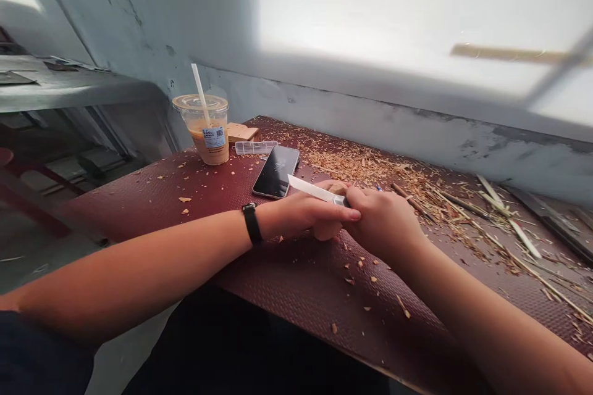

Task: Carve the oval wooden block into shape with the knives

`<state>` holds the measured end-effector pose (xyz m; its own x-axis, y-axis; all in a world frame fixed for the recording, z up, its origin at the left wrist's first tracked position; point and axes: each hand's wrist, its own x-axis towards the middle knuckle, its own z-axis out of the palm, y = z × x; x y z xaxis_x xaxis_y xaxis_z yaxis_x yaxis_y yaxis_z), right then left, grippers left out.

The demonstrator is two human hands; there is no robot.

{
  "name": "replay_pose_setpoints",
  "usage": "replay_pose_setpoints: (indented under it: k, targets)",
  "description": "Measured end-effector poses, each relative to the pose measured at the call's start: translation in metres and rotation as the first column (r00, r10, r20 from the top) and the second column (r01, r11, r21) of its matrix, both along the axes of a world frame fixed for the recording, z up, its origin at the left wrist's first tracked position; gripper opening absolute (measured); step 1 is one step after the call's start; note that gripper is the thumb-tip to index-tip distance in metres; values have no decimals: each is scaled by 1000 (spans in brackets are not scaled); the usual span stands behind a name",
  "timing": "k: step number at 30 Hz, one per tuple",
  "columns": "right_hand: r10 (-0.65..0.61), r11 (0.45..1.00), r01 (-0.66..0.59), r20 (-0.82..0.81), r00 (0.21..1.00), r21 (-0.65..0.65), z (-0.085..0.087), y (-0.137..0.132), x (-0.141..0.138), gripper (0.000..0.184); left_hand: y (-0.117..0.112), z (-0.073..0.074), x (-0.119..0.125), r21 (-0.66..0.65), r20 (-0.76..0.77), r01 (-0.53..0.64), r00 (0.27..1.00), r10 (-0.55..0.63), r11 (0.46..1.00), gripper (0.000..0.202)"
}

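Observation:
My right hand (382, 216) is closed around the handle of a knife (315, 190), whose pale blade points left toward the phone. Most of the handle is hidden in my fist. My left hand (315, 210), with a black band on its wrist, is wrapped round a light brown piece of wood (328, 230). Its thumb lies along the base of the blade, touching or almost touching my right hand. Both hands are just above the dark red table. My fingers cover much of the wood, so its full shape cannot be made out.
A smartphone (277, 171) lies just beyond my left hand. Behind it are a clear plastic case (256, 147), a wooden block (241, 132) and an iced drink cup (208, 136) with a straw. Wood shavings (352, 160) and thin sticks (491, 222) cover the table (152, 203) along the wall.

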<state>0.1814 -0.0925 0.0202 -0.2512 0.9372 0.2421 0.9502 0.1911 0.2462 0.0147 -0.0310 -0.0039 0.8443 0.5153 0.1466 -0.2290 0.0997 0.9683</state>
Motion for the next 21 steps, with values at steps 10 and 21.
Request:
replay_pose_setpoints:
  k: [10, 21]
  targets:
    - [29, 999, -31, 55, 998, 44, 2, 6, 10, 25, -2, -3, 3, 234, -84, -94, 990, 116, 968, 23]
    - [-202, 974, 204, -32, 979, 98, -3, 4, -1, 24, -5, -20, 22, 119, -31, -395, 916, 401, 911, 29]
